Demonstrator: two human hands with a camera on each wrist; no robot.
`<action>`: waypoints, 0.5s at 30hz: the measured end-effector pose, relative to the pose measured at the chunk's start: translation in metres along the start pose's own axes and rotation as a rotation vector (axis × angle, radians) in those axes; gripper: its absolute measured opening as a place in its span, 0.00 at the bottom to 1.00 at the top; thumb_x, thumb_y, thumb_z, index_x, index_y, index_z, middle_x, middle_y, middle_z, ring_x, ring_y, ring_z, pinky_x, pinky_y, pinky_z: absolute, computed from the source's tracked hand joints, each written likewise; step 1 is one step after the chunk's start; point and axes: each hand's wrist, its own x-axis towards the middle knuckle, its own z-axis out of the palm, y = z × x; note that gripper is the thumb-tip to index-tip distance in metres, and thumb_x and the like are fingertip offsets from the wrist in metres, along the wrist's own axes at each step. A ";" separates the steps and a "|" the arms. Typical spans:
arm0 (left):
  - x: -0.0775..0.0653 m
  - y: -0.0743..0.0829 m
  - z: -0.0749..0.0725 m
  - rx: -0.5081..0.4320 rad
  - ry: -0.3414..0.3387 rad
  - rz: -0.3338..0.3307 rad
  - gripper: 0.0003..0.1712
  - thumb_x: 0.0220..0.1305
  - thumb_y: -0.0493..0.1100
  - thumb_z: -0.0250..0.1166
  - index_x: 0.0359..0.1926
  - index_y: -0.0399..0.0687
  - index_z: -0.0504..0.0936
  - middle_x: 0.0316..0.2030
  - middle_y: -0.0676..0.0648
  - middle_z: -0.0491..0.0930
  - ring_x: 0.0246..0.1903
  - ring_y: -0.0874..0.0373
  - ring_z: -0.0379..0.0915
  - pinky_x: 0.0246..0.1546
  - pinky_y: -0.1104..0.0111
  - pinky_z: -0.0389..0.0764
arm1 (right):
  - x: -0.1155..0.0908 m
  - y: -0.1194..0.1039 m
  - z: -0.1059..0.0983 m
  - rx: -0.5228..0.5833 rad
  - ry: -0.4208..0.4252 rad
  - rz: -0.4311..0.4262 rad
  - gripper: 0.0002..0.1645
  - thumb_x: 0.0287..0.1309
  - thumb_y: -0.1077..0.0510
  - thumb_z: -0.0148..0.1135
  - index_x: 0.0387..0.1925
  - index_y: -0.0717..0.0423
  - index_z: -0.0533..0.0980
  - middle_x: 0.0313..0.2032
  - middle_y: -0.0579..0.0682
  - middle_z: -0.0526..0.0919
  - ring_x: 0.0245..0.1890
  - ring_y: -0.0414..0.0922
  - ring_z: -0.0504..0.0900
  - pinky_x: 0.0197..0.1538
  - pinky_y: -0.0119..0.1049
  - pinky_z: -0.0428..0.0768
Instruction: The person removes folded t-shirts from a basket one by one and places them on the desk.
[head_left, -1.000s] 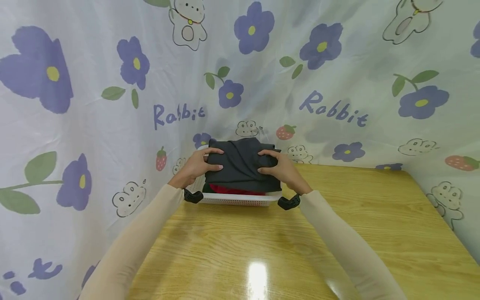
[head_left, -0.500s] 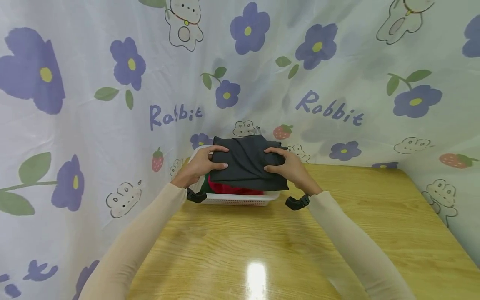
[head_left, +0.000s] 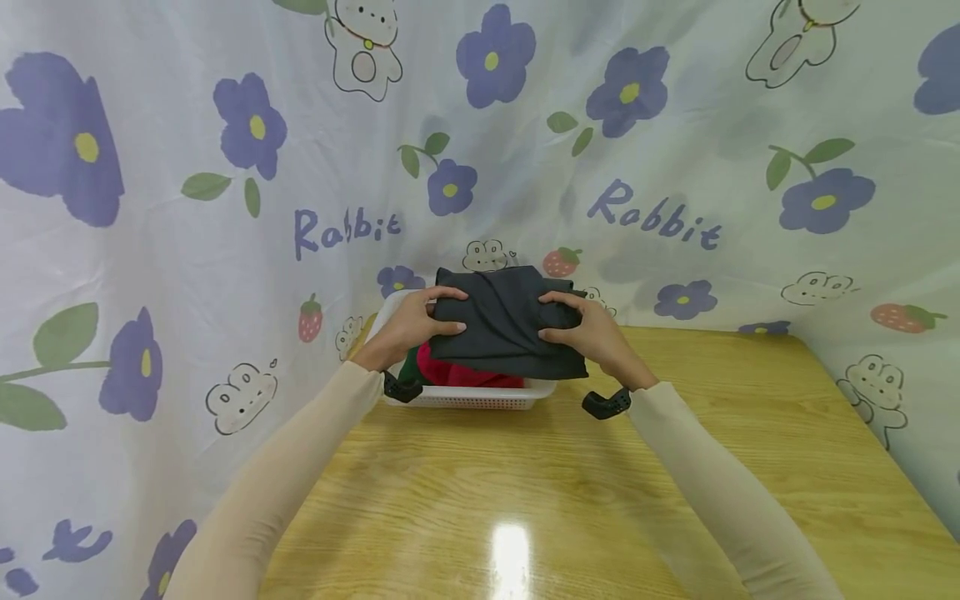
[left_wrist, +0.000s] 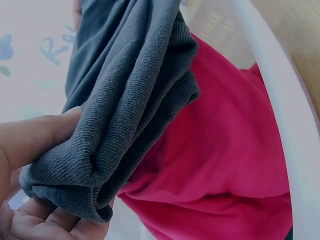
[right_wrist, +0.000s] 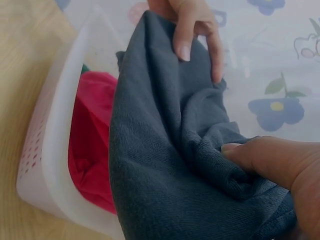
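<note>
A folded dark grey cloth garment (head_left: 502, 325) is held up over a white plastic basket (head_left: 465, 398) between both hands. My left hand (head_left: 412, 327) grips its left end, and in the left wrist view the thumb lies on one face with the fingers under the folded ribbed layers (left_wrist: 115, 110). The right hand (head_left: 592, 333) pinches the opposite end, its thumb pressing into a crease in the right wrist view. Below the garment, red cloth (head_left: 465, 375) lies in the basket, with a bit of dark green cloth (head_left: 411, 371) beside it.
The basket stands on a wood-grain table (head_left: 465, 475) near its back edge. Behind it hangs a white curtain (head_left: 525, 150) printed with purple flowers and rabbits, which also runs along the left and right sides.
Both hands have lifted the grey garment a little and carried it to the right. More of the red cloth and of the basket's left side now shows.
</note>
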 end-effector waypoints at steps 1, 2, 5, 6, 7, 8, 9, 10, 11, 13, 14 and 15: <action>-0.001 0.000 -0.001 0.002 0.002 -0.002 0.29 0.64 0.36 0.74 0.64 0.58 0.80 0.54 0.36 0.80 0.45 0.43 0.84 0.45 0.56 0.86 | 0.001 0.000 0.001 -0.012 -0.002 -0.006 0.34 0.59 0.52 0.77 0.66 0.35 0.77 0.77 0.55 0.59 0.73 0.59 0.65 0.66 0.59 0.72; -0.002 0.001 -0.002 0.005 0.007 -0.004 0.29 0.64 0.36 0.74 0.64 0.58 0.80 0.54 0.36 0.80 0.45 0.43 0.84 0.45 0.56 0.86 | 0.002 -0.001 0.002 -0.025 0.000 -0.009 0.34 0.59 0.52 0.77 0.66 0.34 0.77 0.77 0.55 0.60 0.72 0.59 0.66 0.66 0.58 0.72; -0.004 0.001 -0.006 0.014 0.022 -0.007 0.29 0.64 0.36 0.74 0.64 0.59 0.80 0.54 0.36 0.79 0.45 0.43 0.83 0.45 0.56 0.86 | 0.004 -0.003 0.008 -0.060 0.008 -0.018 0.34 0.59 0.51 0.77 0.66 0.33 0.77 0.76 0.55 0.62 0.70 0.60 0.69 0.64 0.58 0.75; -0.005 0.002 -0.008 0.021 0.031 -0.007 0.29 0.64 0.37 0.74 0.64 0.59 0.80 0.54 0.36 0.79 0.45 0.44 0.83 0.45 0.56 0.86 | 0.005 -0.004 0.010 -0.064 0.009 -0.022 0.34 0.59 0.51 0.77 0.66 0.33 0.76 0.76 0.55 0.62 0.70 0.60 0.69 0.63 0.58 0.76; -0.007 0.002 -0.011 0.024 0.041 -0.006 0.29 0.64 0.36 0.74 0.64 0.60 0.80 0.55 0.37 0.79 0.45 0.44 0.83 0.45 0.57 0.86 | 0.006 -0.005 0.013 -0.067 0.011 -0.024 0.34 0.59 0.50 0.77 0.66 0.32 0.76 0.75 0.55 0.63 0.69 0.60 0.70 0.62 0.58 0.77; -0.007 0.003 -0.014 0.027 0.049 -0.004 0.29 0.64 0.36 0.74 0.64 0.60 0.80 0.55 0.37 0.79 0.46 0.43 0.83 0.45 0.56 0.85 | 0.008 -0.007 0.016 -0.065 0.013 -0.027 0.34 0.59 0.50 0.77 0.66 0.31 0.76 0.75 0.55 0.63 0.68 0.59 0.71 0.61 0.57 0.77; -0.009 0.003 -0.017 0.030 0.056 -0.001 0.29 0.64 0.35 0.73 0.64 0.59 0.80 0.55 0.37 0.78 0.46 0.43 0.83 0.45 0.56 0.85 | 0.009 -0.008 0.019 -0.065 0.014 -0.031 0.34 0.59 0.50 0.77 0.66 0.31 0.77 0.75 0.55 0.63 0.68 0.59 0.72 0.61 0.57 0.78; -0.010 0.003 -0.020 0.032 0.063 0.001 0.29 0.64 0.35 0.73 0.64 0.59 0.80 0.55 0.37 0.78 0.46 0.43 0.83 0.45 0.56 0.86 | 0.011 -0.009 0.023 -0.063 0.015 -0.033 0.34 0.58 0.49 0.78 0.65 0.31 0.77 0.75 0.55 0.64 0.67 0.59 0.72 0.60 0.57 0.78; -0.011 0.004 -0.023 0.035 0.069 0.004 0.29 0.64 0.35 0.73 0.64 0.59 0.80 0.55 0.36 0.78 0.46 0.43 0.83 0.45 0.56 0.86 | 0.012 -0.010 0.026 -0.062 0.016 -0.037 0.34 0.58 0.49 0.78 0.65 0.31 0.77 0.75 0.56 0.64 0.67 0.59 0.73 0.60 0.57 0.79; -0.013 0.004 -0.028 0.037 0.073 0.003 0.29 0.64 0.34 0.73 0.64 0.57 0.80 0.56 0.36 0.78 0.47 0.43 0.83 0.45 0.56 0.86 | 0.015 -0.012 0.032 -0.081 0.016 -0.049 0.33 0.58 0.48 0.78 0.65 0.30 0.77 0.74 0.56 0.65 0.66 0.59 0.74 0.59 0.57 0.79; -0.014 0.004 -0.031 0.039 0.073 0.000 0.29 0.64 0.34 0.73 0.65 0.57 0.80 0.56 0.35 0.78 0.47 0.43 0.83 0.45 0.56 0.86 | 0.016 -0.013 0.034 -0.099 0.018 -0.056 0.33 0.58 0.48 0.78 0.64 0.30 0.77 0.74 0.56 0.65 0.66 0.60 0.74 0.59 0.57 0.79; -0.016 0.004 -0.033 0.042 0.074 -0.002 0.30 0.64 0.34 0.73 0.65 0.56 0.79 0.56 0.35 0.78 0.47 0.42 0.83 0.45 0.56 0.86 | 0.017 -0.015 0.037 -0.122 0.022 -0.063 0.33 0.58 0.48 0.78 0.64 0.31 0.77 0.74 0.56 0.66 0.66 0.60 0.74 0.58 0.58 0.79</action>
